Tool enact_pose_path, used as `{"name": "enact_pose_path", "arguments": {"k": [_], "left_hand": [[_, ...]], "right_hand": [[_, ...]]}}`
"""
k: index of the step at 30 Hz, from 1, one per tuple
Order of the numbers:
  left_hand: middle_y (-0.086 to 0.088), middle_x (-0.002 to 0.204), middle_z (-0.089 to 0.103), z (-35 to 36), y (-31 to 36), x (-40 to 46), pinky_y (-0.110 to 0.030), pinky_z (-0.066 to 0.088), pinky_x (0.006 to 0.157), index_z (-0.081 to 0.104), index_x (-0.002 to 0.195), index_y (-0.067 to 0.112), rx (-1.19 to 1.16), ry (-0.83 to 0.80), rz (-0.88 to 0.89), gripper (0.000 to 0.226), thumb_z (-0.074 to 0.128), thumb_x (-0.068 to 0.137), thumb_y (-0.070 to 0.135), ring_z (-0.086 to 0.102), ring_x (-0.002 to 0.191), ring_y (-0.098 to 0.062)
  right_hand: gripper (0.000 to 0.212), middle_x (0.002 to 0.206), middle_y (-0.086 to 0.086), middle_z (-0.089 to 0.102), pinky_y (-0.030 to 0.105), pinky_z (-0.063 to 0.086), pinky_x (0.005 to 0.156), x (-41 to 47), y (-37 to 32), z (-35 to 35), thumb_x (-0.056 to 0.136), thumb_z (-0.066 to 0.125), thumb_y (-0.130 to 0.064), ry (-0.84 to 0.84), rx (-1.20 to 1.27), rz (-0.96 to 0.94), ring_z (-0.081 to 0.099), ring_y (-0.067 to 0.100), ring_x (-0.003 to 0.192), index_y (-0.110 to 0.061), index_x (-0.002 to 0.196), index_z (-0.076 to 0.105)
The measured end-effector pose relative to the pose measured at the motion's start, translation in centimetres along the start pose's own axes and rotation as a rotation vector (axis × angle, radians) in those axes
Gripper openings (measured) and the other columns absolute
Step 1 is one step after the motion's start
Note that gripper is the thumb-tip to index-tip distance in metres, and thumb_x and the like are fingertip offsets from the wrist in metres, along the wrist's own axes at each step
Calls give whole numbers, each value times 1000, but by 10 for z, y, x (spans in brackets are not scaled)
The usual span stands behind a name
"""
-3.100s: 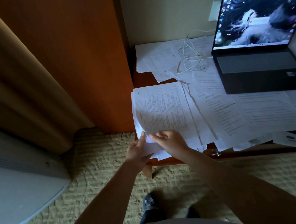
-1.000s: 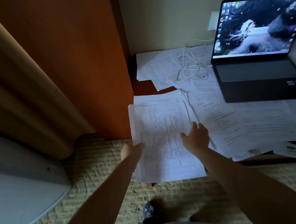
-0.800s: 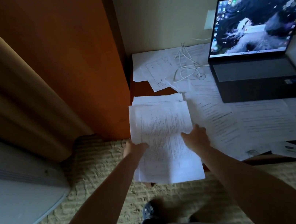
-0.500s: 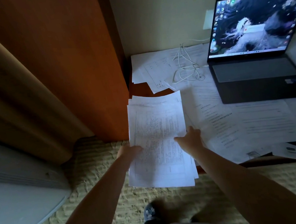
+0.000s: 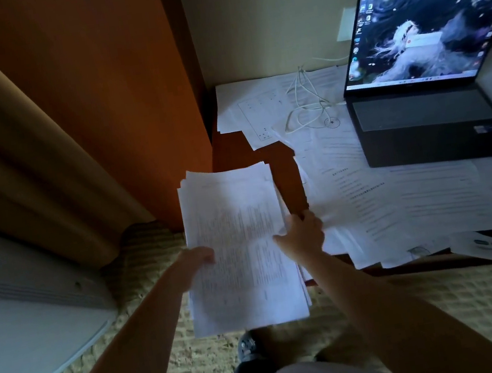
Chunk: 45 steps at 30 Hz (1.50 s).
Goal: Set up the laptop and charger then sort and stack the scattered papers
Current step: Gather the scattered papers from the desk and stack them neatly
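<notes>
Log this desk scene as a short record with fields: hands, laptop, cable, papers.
left hand: grips the left edge of the paper stack
right hand: at the stack's right edge, grip unclear
laptop: open, screen lit
cable: white, coiled left of the laptop, on papers
loose papers: spread over the desk

Home room: curtain, carpet, paper-strewn wooden desk.

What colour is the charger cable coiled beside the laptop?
White. The charger cable lies looped on the papers left of the laptop, clearest in the head view.
</notes>
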<state>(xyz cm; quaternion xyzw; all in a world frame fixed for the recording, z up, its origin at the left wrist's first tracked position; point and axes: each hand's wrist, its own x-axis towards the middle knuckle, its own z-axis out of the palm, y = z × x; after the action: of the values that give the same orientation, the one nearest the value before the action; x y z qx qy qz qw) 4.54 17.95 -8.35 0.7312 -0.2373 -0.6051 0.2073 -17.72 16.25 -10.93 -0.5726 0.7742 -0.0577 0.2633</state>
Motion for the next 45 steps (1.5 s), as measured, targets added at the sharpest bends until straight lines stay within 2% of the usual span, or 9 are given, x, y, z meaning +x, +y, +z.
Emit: {"name": "enact_pose_path", "arguments": {"k": [4,7,11,18,21,23,26,35,45], "left_hand": [[-17,76,64,-2,2,4,-31,55,50,65,80,0,-38,-80,-4,21,74,62,4,65,60,-28],[-21,98,67,6,0,20,-47,58,76,66,104,1,-68,91,79,28,71,76,0,67,86,-36],[-15,91,65,14,3,8,-37,52,72,67,101,10,131,227,298,22,64,82,0,62,82,-29],[10,81,60,29,61,-54,-24,50,58,54,95,19,-116,531,847,5,57,94,22,59,72,-4],[22,102,58,28,83,-74,-9,52,69,46,119,26,-233,435,962,40,69,86,20,59,90,10],[16,112,59,23,86,-74,-17,53,81,41,130,22,-274,397,974,62,77,80,21,60,101,3],[3,120,58,18,87,-71,-34,55,87,39,133,19,-282,392,937,77,83,71,26,60,111,-15],[5,96,63,20,105,-79,-18,55,61,55,106,19,-305,374,962,39,80,75,19,65,90,-13],[1,94,67,18,102,-72,-21,56,60,60,101,14,-265,190,854,36,82,72,13,68,87,-15]], "right_hand": [[64,133,11,40,40,47,97,7,-4,0,75,75,-35,-53,275,88,43,30,122,-12,127,43],[72,122,10,54,33,55,76,8,-15,-1,73,79,-18,-160,657,221,58,27,108,-8,131,37],[28,108,8,65,33,55,66,-3,-14,-10,80,69,-9,-185,712,196,60,18,80,-11,104,54],[33,127,4,56,33,51,93,-17,-73,-75,97,48,-24,382,836,-330,58,17,113,-16,129,44],[32,118,-8,57,36,53,87,-13,-84,-99,93,51,-34,448,884,-360,60,11,109,-29,123,39],[52,120,-17,49,20,45,89,-18,-81,-109,92,58,-28,451,922,-365,51,-10,106,-23,138,33],[60,135,-9,51,27,45,96,-20,-74,-111,90,61,-27,489,926,-366,51,6,119,-21,142,31],[40,123,-1,59,22,45,89,-17,-85,-125,94,54,-13,558,940,-375,57,13,111,-12,132,42],[40,97,-17,51,25,42,83,-13,-73,-112,91,60,-30,455,947,-230,53,10,106,-12,124,46]]}}
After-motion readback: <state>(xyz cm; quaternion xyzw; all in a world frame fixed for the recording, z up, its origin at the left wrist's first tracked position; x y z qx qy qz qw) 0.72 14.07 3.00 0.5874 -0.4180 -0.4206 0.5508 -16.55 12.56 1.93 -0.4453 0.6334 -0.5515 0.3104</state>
